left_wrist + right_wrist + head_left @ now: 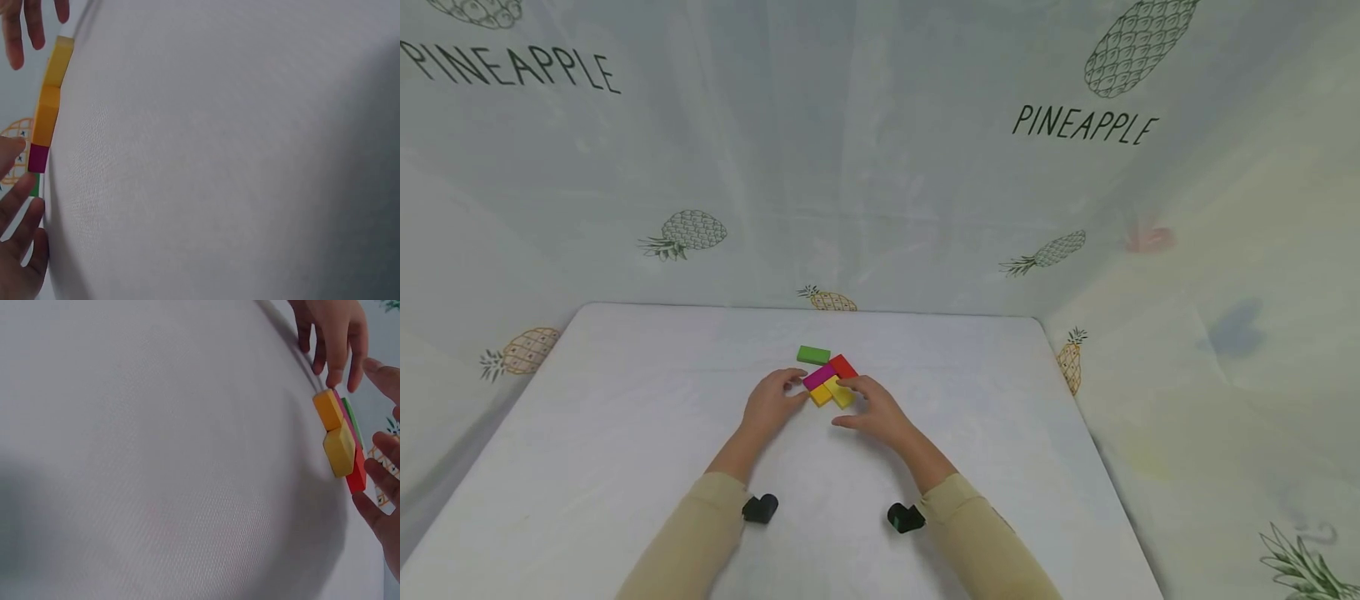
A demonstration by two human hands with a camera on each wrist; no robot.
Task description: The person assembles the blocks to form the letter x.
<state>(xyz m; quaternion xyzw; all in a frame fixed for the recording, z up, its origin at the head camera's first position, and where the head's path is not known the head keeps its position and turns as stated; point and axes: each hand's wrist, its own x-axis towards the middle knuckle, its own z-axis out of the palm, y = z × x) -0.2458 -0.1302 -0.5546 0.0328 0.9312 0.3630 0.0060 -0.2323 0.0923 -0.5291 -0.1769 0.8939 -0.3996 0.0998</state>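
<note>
Small blocks lie together on the white table: magenta (819,377), red (844,367), yellow (842,395) and orange (821,395). A green block (813,355) lies just behind the cluster. My left hand (767,404) is at its left side, fingertips at the ends of the magenta and orange blocks; contact is hard to tell. On the right, my right hand (880,410) has thumb and fingers spread apart. One fingertip is by the red and yellow blocks. In the right wrist view, the red block (357,472) shows partly behind the yellow block (339,450).
The white tabletop (647,400) has its far edge behind the blocks. A pale curtain printed with pineapples (880,167) hangs beyond it. Black devices (761,508) are worn at both wrists, by the beige sleeves (696,529).
</note>
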